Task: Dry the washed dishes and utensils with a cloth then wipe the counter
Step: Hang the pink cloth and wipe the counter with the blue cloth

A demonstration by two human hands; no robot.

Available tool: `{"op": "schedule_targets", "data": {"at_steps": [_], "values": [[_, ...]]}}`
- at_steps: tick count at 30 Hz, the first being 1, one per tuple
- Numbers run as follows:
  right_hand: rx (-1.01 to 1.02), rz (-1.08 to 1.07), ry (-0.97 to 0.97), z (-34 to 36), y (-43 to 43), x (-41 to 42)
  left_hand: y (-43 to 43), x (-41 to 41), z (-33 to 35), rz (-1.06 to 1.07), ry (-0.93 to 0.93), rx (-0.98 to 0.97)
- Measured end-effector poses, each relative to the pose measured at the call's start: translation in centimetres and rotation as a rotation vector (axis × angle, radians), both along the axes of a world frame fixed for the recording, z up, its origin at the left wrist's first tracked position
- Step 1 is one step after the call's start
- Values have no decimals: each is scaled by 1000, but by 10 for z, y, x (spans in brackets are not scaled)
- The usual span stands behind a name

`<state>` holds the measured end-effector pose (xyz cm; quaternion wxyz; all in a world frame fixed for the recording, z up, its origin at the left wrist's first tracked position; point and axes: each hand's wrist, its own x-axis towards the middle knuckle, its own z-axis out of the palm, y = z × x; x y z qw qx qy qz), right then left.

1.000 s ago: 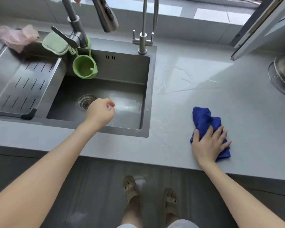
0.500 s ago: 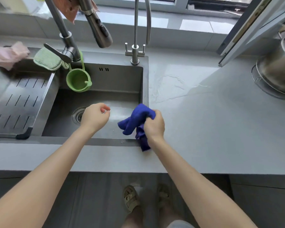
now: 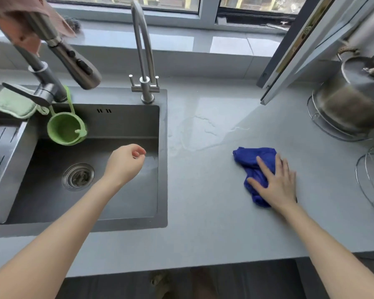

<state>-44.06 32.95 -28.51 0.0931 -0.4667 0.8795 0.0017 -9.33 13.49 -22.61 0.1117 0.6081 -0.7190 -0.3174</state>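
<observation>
I can read no words, numbers, labels or brand marks on anything in front of me. The gold-coloured marking on the window frame (image 3: 306, 31) is too blurred for me to tell whether it is lettering or only ornament. The dark buttons on the tap's spray head (image 3: 82, 67) are too small for me to make out any sign on them.
</observation>
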Motion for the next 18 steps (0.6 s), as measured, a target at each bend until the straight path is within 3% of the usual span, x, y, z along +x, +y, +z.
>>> {"op": "schedule_targets", "data": {"at_steps": [4, 8, 10, 13, 18], "values": [[-73, -22, 49, -21, -36, -38, -14, -17, -7, 31, -22, 19], [-148, -373, 41, -20, -111, -75, -31, -21, -10, 90, -54, 32], [-183, -437, 30, -22, -142, -76, -39, -20, -11, 122, -60, 29], [-302, -213, 15, -29, -176, -39, -49, -19, -13, 162, -63, 41], [-477, 244, -132, -29, -214, 113, -53, -19, -5, 242, -35, 53]]}}
